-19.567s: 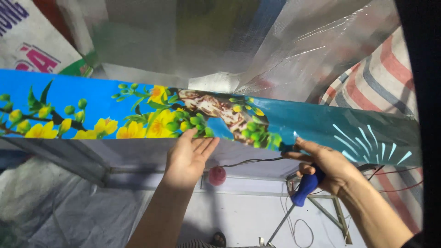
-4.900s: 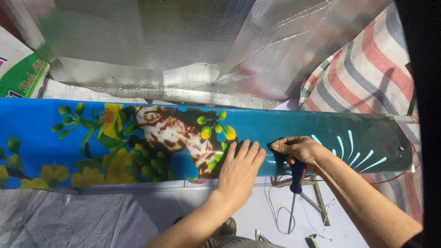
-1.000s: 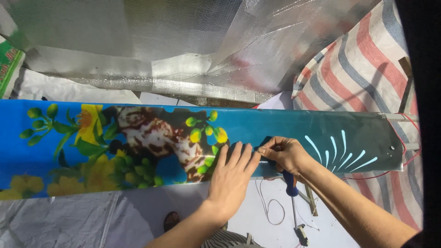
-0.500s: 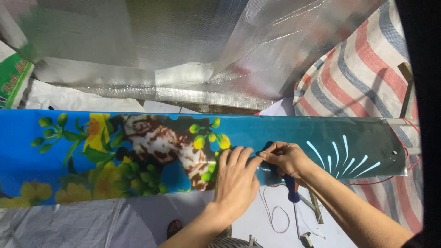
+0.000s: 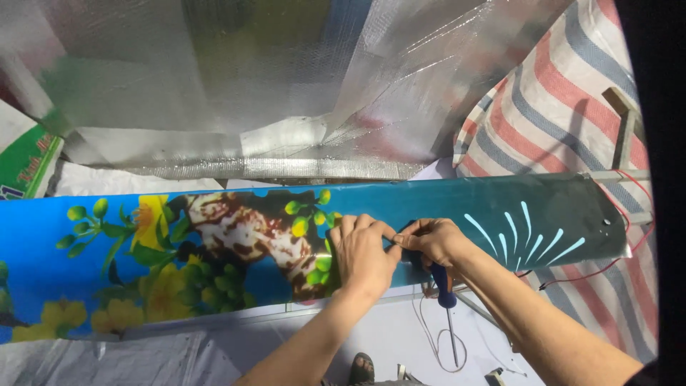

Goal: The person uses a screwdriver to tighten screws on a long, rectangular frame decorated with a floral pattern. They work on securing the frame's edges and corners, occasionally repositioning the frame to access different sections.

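The left hand (image 5: 363,256) is pressing flat, fingers spread, on the long blue flower-printed banner (image 5: 214,250) lying across the frame. The right hand (image 5: 432,241) is touching it, fingers clamped around a blue-handled tool (image 5: 443,282) (its tip is hidden). Silver foil sheeting (image 5: 286,86) is lying behind, a striped tarp (image 5: 557,121) at right.

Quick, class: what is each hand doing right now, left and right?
Left hand: open, lying flat on the printed panel.
Right hand: closed on a blue-handled tool, fingertips meeting the left hand's.
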